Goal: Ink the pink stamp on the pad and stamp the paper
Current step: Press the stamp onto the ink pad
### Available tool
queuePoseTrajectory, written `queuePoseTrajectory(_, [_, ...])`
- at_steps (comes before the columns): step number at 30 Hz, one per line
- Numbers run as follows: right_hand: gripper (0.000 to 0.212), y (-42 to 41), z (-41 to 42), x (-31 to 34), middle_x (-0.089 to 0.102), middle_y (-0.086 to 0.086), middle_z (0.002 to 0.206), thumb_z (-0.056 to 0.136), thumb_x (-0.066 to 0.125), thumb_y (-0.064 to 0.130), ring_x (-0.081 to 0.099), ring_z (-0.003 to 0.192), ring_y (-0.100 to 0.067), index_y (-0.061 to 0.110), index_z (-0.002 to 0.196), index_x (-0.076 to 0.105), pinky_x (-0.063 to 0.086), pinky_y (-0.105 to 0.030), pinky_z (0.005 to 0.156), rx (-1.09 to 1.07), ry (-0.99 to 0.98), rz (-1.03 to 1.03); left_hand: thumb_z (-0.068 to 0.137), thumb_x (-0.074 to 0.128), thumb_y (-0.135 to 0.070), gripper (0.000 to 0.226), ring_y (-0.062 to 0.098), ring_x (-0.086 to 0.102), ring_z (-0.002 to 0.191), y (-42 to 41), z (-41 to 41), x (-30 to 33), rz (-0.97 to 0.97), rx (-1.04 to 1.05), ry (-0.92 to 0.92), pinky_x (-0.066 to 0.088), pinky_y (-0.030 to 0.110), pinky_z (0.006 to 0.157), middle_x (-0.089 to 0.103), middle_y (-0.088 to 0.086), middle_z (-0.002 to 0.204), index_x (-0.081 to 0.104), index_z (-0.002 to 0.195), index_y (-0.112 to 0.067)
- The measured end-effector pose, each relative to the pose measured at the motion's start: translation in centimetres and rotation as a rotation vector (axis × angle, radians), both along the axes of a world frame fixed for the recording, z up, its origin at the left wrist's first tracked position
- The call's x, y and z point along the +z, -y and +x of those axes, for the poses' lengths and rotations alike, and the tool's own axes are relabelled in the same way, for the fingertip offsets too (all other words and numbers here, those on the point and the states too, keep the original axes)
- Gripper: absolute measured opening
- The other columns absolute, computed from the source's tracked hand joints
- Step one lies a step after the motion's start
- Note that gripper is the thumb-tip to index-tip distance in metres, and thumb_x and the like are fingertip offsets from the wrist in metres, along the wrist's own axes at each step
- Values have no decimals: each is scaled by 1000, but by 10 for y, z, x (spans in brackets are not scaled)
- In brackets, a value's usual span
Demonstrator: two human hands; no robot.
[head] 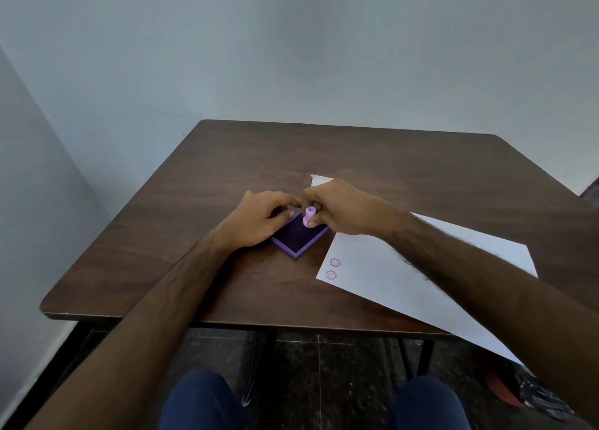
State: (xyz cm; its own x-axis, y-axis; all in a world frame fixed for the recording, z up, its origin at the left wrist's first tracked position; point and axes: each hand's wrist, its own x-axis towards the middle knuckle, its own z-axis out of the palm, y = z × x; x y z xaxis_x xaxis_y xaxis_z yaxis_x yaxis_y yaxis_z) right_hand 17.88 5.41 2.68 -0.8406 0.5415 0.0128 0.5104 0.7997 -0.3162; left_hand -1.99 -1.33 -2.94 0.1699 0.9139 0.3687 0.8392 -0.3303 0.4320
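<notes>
Your right hand [340, 207] had its fingers closed around the pink stamp [308, 216], pressed upright on the ink pad [298, 236]. Your left hand [256, 220] gripped the pad's left edge, fingers curled; the paper [389, 267], bearing two prints, lay just right of the pad on the worktop [227, 176].

I found the light soft, dim and even; shadows were faint, focus was sharp centrally, and wide-angle distortion bent the edges.
</notes>
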Motion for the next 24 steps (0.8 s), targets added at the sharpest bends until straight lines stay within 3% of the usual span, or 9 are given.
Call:
queuePoseTrajectory(2, [9,-1,0,-1,71,-11,99,94,64,14,66,91,-25,5,99,64,57,-40,76,-6,-1,4,98,57,-17,26,-4,57,77,1,1,0,-9,-1,9,49,45,81,66,-12,88,69,118,-26])
queuePoseTrajectory(6, [7,-3,1,-4,72,-9,95,94,64,10,64,82,-16,4,96,64,47,-18,63,-1,-34,-16,98,57,-17,24,0,57,76,0,1,1,-20,4,1,49,48,83,68,-10,91,70,117,-25])
queuePoseTrajectory(8, [7,-3,2,-4,71,-7,93,93,65,10,59,74,-8,3,94,63,44,-13,60,21,-48,-32,99,56,-18,23,3,57,79,1,2,1,-24,2,1,48,52,86,68,-10,96,70,116,-24])
queuePoseTrajectory(13, [10,-5,4,2,70,-5,90,92,67,11,59,74,-6,1,93,64,45,-15,63,70,-50,-68,96,53,-24,25,10,56,84,2,1,2,-26,-1,-2,47,58,87,64,-13,96,72,111,-21])
queuePoseTrajectory(16, [10,-2,4,3,70,-6,89,91,68,11,59,76,-11,2,92,64,45,-19,64,68,-48,-53,97,58,-17,21,9,57,84,1,0,2,-20,-4,0,47,57,87,67,-11,96,73,111,-21])
queuePoseTrajectory(18, [10,0,4,2,69,-3,87,91,67,10,57,75,-13,2,92,63,47,-28,67,50,-44,-36,97,59,-15,22,4,57,81,2,1,2,-16,-2,12,48,53,86,71,-8,97,74,111,-22])
queuePoseTrajectory(24, [7,3,2,-1,67,-8,87,93,62,9,55,72,-16,3,92,62,46,-34,63,-12,-39,-3,96,59,-13,24,-11,57,76,2,3,2,-10,-19,38,43,28,75,73,-10,90,75,110,-25])
